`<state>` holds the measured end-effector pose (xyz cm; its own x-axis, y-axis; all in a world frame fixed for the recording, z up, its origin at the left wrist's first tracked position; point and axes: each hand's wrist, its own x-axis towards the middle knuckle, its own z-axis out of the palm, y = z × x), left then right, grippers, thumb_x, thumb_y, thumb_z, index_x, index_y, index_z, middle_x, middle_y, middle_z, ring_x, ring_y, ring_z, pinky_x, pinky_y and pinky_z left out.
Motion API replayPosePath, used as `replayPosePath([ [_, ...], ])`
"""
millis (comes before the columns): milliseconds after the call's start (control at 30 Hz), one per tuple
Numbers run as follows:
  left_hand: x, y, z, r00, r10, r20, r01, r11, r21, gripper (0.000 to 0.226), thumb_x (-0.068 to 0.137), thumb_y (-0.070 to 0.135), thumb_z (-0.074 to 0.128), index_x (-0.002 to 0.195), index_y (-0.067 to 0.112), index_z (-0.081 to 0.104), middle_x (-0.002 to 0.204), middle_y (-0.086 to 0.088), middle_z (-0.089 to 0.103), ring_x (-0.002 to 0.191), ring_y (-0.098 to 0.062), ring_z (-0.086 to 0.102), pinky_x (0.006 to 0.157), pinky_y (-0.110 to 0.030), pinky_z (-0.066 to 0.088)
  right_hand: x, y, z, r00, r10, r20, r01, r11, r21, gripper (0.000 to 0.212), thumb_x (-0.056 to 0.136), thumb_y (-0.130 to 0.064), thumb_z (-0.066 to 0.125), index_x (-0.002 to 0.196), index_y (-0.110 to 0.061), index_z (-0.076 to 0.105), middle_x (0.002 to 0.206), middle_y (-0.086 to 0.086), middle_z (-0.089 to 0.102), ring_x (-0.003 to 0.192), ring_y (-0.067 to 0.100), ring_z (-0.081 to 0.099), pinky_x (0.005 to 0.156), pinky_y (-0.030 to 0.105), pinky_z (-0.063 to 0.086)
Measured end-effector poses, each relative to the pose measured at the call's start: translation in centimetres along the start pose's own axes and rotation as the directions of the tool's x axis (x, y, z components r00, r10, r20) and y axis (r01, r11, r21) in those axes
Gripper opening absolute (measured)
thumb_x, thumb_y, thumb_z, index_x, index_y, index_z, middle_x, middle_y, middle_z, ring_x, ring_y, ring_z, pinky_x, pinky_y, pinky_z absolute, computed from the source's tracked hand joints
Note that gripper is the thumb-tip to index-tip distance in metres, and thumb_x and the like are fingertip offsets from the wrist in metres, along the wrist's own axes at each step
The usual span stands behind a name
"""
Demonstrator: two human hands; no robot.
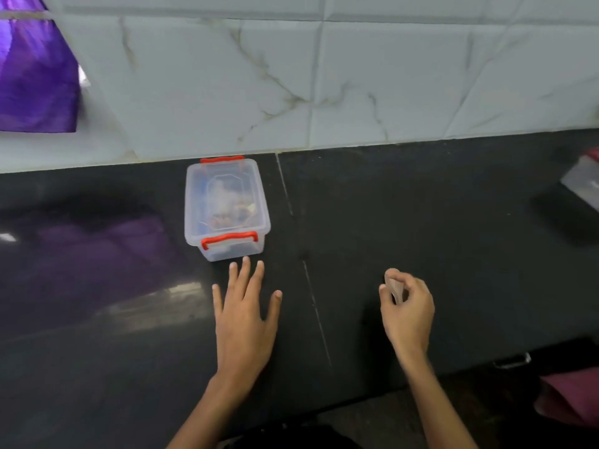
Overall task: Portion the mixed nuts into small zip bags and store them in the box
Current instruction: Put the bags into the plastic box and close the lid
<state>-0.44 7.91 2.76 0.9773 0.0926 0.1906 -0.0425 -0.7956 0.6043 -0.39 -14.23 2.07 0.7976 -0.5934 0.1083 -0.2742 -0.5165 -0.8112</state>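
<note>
A clear plastic box point(227, 207) with red latches stands closed on the dark countertop point(421, 222), near the tiled wall. Bagged nuts show dimly through its lid. My left hand point(244, 314) lies flat with fingers spread, just in front of the box and not touching it. To the right, my right hand point(406, 307) has its fingers curled round a small wooden spoon point(393, 283), whose pale end sticks up above the fingers.
A purple cloth point(35, 76) hangs at the upper left against the wall. At the right edge sits a grey and red packet point(583, 179). A pink object point(570, 400) lies below the counter edge at the lower right.
</note>
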Motion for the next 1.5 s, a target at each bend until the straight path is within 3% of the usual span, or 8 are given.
replayPosePath([
  [167,-0.5,-0.5,1.5,0.988,0.146,0.045,-0.152,0.964,0.216,0.064,0.091,0.048,0.035,0.147,0.016,0.033,0.155,-0.001,0.020,0.145,-0.014,0.007,0.116,-0.038,-0.011,-1.5,2.9,-2.1,0.991,0.114,-0.068,-0.119,0.990,-0.077,0.037,0.081,-0.015,0.073,0.116,-0.015,0.063,0.113,0.003,0.060,0.104,0.020,0.055,0.083,0.030,0.044],
  [333,-0.6,-0.5,1.8,0.980,0.179,0.081,-0.196,0.921,0.337,0.066,0.090,0.051,0.034,0.145,0.016,0.036,0.154,-0.006,0.028,0.144,-0.018,0.014,0.116,-0.042,-0.009,-2.2,3.5,-1.9,0.992,0.119,-0.047,-0.124,0.987,-0.105,0.029,0.082,-0.014,0.072,0.111,-0.012,0.066,0.095,-0.002,0.062,0.076,0.012,0.057,0.068,0.025,0.043],
  [533,-0.4,-0.7,1.9,0.986,0.153,0.064,-0.166,0.899,0.406,0.067,0.090,0.052,0.032,0.145,0.015,0.038,0.154,-0.008,0.030,0.144,-0.022,0.017,0.115,-0.046,-0.007,-2.1,3.8,-1.5,0.995,0.090,-0.037,-0.096,0.970,-0.225,0.014,0.087,-0.012,0.066,0.098,-0.008,0.072,0.075,0.004,0.063,0.067,0.021,0.061,0.059,0.027,0.042],
  [833,0.1,-1.8,0.8,0.990,0.131,-0.051,-0.093,0.881,0.465,0.063,0.090,0.047,0.034,0.143,0.013,0.041,0.154,-0.009,0.030,0.143,-0.024,0.022,0.115,-0.045,-0.007,0.9,-1.5,1.3,0.991,0.011,0.132,-0.002,0.997,-0.071,0.010,0.085,-0.013,0.068,0.090,-0.009,0.075,0.060,-0.006,0.060,0.055,0.009,0.059,0.051,0.016,0.043],
  [967,1.0,-2.5,0.0,0.981,0.154,-0.119,-0.079,0.876,0.476,0.059,0.091,0.041,0.037,0.141,0.012,0.043,0.152,-0.011,0.033,0.142,-0.023,0.023,0.116,-0.048,-0.002,2.5,-5.6,6.0,0.977,-0.075,0.198,0.080,0.997,-0.020,0.016,0.086,-0.015,0.067,0.077,-0.004,0.073,0.066,0.010,0.069,0.061,0.023,0.065,0.055,0.032,0.053],
  [1067,1.8,-3.0,-0.7,0.970,0.172,-0.171,-0.070,0.874,0.481,0.057,0.091,0.039,0.038,0.142,0.013,0.040,0.152,-0.012,0.034,0.143,-0.023,0.022,0.116,-0.048,-0.001,3.6,-8.1,10.2,0.967,-0.130,0.220,0.135,0.991,-0.011,0.016,0.087,-0.016,0.066,0.079,-0.006,0.074,0.066,0.007,0.069,0.057,0.018,0.062,0.050,0.023,0.046],
  [1200,3.4,-3.9,-1.5,0.961,0.189,-0.200,-0.066,0.864,0.500,0.056,0.092,0.040,0.040,0.142,0.014,0.039,0.152,-0.012,0.032,0.143,-0.025,0.020,0.117,-0.046,-0.007,4.6,-9.9,15.2,0.953,-0.153,0.263,0.174,0.983,-0.058,0.014,0.088,-0.017,0.064,0.092,-0.009,0.075,0.078,0.007,0.071,0.071,0.023,0.067,0.061,0.031,0.055],
  [1500,5.0,-5.0,-1.8,0.954,0.179,-0.241,-0.042,0.875,0.482,0.054,0.093,0.039,0.041,0.141,0.015,0.041,0.151,-0.012,0.035,0.142,-0.025,0.021,0.116,-0.048,-0.004,5.2,-9.7,19.1,0.943,-0.119,0.311,0.180,0.968,-0.174,0.018,0.089,-0.017,0.063,0.104,-0.009,0.071,0.093,0.008,0.071,0.084,0.021,0.068,0.064,0.026,0.052],
])
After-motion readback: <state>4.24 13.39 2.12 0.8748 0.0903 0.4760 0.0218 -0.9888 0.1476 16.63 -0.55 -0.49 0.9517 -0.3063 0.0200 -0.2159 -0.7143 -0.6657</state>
